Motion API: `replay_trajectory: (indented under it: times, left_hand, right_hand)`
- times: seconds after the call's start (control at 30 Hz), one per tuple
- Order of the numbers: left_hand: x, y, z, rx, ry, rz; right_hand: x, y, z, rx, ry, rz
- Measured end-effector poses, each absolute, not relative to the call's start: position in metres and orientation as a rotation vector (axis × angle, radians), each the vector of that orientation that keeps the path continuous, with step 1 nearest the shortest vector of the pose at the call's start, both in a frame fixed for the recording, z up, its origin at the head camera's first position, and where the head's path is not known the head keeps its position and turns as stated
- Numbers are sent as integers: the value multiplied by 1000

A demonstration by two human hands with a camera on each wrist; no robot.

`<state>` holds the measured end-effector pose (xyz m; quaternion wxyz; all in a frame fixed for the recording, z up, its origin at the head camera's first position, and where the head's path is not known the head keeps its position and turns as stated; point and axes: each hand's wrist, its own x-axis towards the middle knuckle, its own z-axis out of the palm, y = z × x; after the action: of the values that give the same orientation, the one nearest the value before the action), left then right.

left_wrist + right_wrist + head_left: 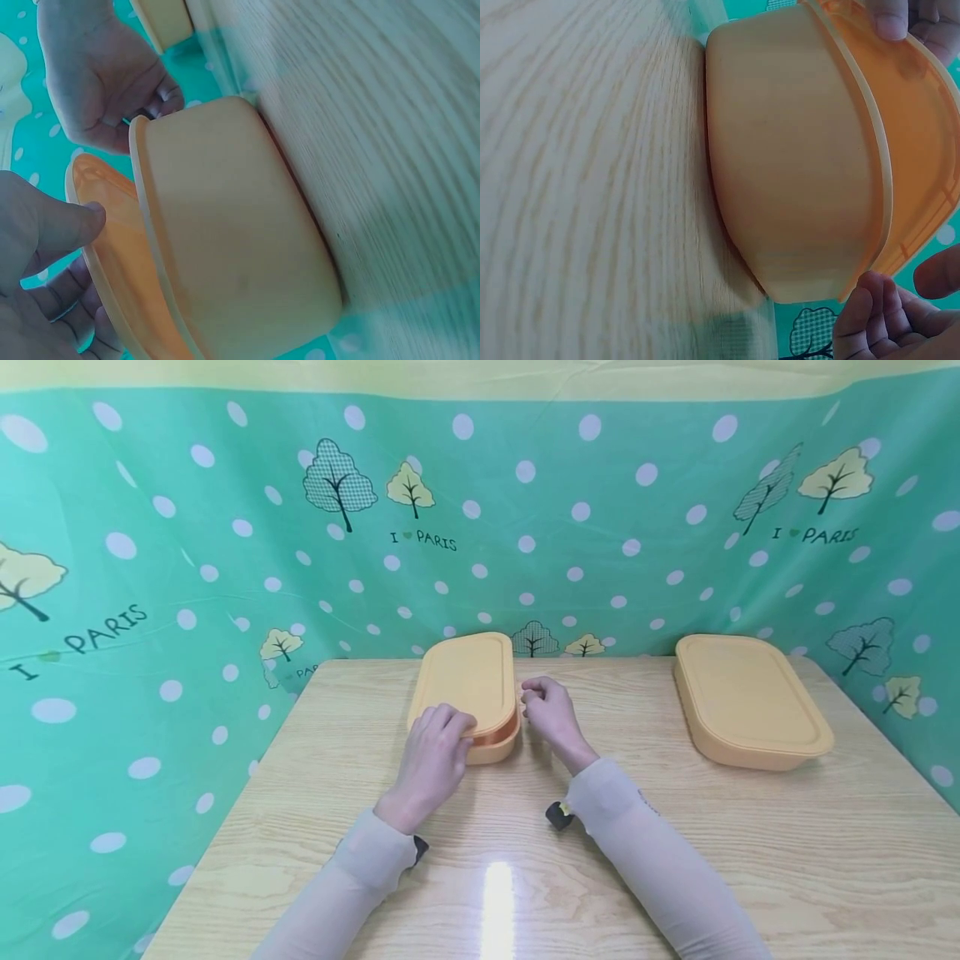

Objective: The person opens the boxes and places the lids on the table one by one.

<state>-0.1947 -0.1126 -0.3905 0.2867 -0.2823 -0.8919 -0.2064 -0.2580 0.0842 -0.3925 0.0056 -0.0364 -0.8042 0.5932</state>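
A yellow plastic food container (497,750) stands on the table with its lid (467,677) raised at the near edge, leaving a gap that shows the orange inside. My left hand (435,756) pinches the lid's near edge; in the left wrist view the thumb (79,222) lies on the lid's underside and the other fingers sit on the outer side. On the container's right side is my right hand (553,714), its fingers loosely curled. In the right wrist view its fingertips (871,283) are right at the rim corner, with the thumb apart from them.
A second yellow container (750,702) with its lid on stands at the right of the wooden table (360,718). A green dotted cloth (480,527) printed with trees hangs behind and along the sides. Small dark devices (558,815) are worn at both wrists.
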Motion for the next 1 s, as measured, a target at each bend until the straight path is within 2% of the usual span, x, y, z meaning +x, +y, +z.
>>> replay_trajectory:
  times: [1.0]
  left_hand:
    - [-195,-117,-381,-704,-2341,-565]
  right_hand:
    - [-260,84,-396,-98,-2538,1842]
